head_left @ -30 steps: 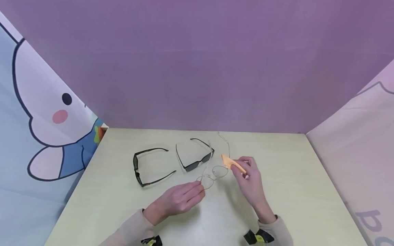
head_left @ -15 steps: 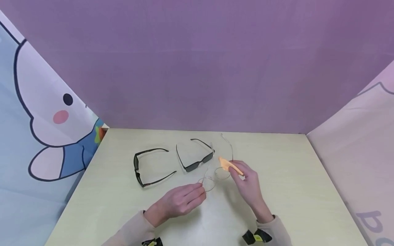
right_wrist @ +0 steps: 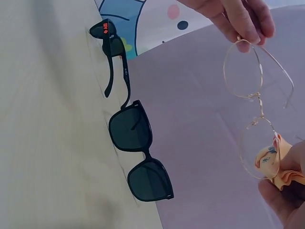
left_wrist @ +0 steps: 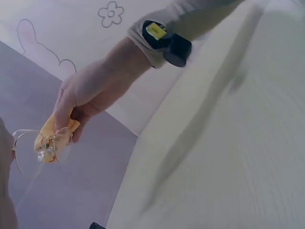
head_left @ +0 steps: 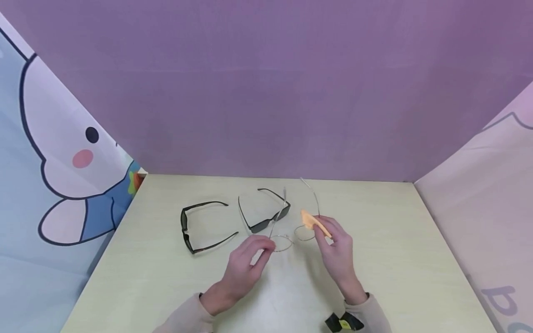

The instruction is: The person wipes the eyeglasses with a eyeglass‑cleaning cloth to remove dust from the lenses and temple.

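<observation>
Thin wire-framed eyeglasses (right_wrist: 260,107) with round clear lenses are held up above the table, temples unfolded and pointing away. My left hand (head_left: 243,268) pinches them at the left end of the frame, near the hinge. At the other end, my right hand (head_left: 338,252) grips a folded orange cloth (head_left: 310,219), which lies against the right lens between fingers and thumb. In the right wrist view the cloth shows a small printed pattern. Part of the right rim is hidden behind cloth and fingers. Only an edge of the left hand appears in the left wrist view.
Two black sunglasses lie unfolded on the pale table (head_left: 416,259). One pair (head_left: 184,221) is at the left; the other pair (head_left: 261,225) sits just beyond the eyeglasses. A purple backdrop (head_left: 266,92) rises behind the table, with printed cloth walls on both sides.
The left hand has turned and moved slightly up, its pinch on the eyeglasses changing. The eyeglasses have shifted slightly right, and the right hand's cloth has made small movements at the right lens.
</observation>
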Demonstrator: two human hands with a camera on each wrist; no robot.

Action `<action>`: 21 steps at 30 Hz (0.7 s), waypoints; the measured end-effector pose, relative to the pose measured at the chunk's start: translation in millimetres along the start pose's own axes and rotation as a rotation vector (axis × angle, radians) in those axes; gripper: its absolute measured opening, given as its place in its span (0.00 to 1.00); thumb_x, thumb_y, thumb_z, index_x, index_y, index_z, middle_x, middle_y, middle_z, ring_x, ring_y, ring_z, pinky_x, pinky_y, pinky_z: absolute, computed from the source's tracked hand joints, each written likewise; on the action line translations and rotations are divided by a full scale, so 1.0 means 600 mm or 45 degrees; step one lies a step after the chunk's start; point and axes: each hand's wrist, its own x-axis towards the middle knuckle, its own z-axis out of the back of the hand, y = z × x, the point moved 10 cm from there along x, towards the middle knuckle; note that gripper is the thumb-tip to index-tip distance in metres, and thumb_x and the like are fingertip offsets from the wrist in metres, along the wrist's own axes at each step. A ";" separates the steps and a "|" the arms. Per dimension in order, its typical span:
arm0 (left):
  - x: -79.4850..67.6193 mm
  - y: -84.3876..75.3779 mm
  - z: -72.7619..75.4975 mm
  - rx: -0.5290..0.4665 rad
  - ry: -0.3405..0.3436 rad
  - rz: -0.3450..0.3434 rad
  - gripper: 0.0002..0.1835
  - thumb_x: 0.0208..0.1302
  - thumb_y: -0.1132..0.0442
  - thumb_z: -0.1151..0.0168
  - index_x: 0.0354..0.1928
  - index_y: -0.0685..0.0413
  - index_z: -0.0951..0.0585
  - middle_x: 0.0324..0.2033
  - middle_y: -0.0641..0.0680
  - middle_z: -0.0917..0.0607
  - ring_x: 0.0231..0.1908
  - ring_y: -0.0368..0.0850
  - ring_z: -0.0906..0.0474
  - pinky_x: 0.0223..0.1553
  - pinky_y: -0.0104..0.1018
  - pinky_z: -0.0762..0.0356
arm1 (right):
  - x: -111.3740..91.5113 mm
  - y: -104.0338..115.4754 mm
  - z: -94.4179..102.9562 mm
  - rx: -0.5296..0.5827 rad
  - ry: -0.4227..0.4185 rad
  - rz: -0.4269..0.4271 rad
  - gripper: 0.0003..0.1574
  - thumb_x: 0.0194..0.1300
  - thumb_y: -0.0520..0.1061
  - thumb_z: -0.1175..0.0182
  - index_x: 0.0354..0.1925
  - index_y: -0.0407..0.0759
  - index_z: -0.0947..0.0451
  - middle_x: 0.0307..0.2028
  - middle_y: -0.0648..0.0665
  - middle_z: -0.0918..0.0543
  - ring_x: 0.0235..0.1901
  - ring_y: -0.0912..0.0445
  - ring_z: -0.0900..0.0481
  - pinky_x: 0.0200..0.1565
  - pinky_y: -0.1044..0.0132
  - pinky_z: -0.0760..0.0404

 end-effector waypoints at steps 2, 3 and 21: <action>0.000 0.013 0.000 -0.102 -0.021 0.137 0.10 0.65 0.77 0.34 0.46 0.64 0.20 0.42 0.57 0.17 0.39 0.48 0.15 0.46 0.29 0.14 | 0.000 0.003 0.002 -0.019 -0.022 0.019 0.15 0.64 0.24 0.35 0.47 0.34 0.13 0.45 0.40 0.11 0.44 0.55 0.15 0.49 0.81 0.19; -0.001 0.021 -0.001 -0.160 -0.028 0.216 0.14 0.62 0.79 0.33 0.48 0.65 0.21 0.43 0.58 0.18 0.39 0.48 0.15 0.46 0.29 0.14 | 0.000 0.004 0.003 -0.030 -0.033 0.029 0.15 0.63 0.24 0.35 0.47 0.34 0.13 0.45 0.40 0.11 0.44 0.54 0.14 0.50 0.81 0.19; -0.021 0.082 -0.027 -0.548 0.155 1.030 0.06 0.64 0.75 0.32 0.42 0.68 0.18 0.39 0.62 0.14 0.40 0.36 0.18 0.50 0.35 0.13 | 0.000 -0.002 0.004 -0.014 -0.029 0.046 0.16 0.62 0.24 0.35 0.48 0.34 0.13 0.46 0.39 0.12 0.45 0.54 0.15 0.51 0.80 0.19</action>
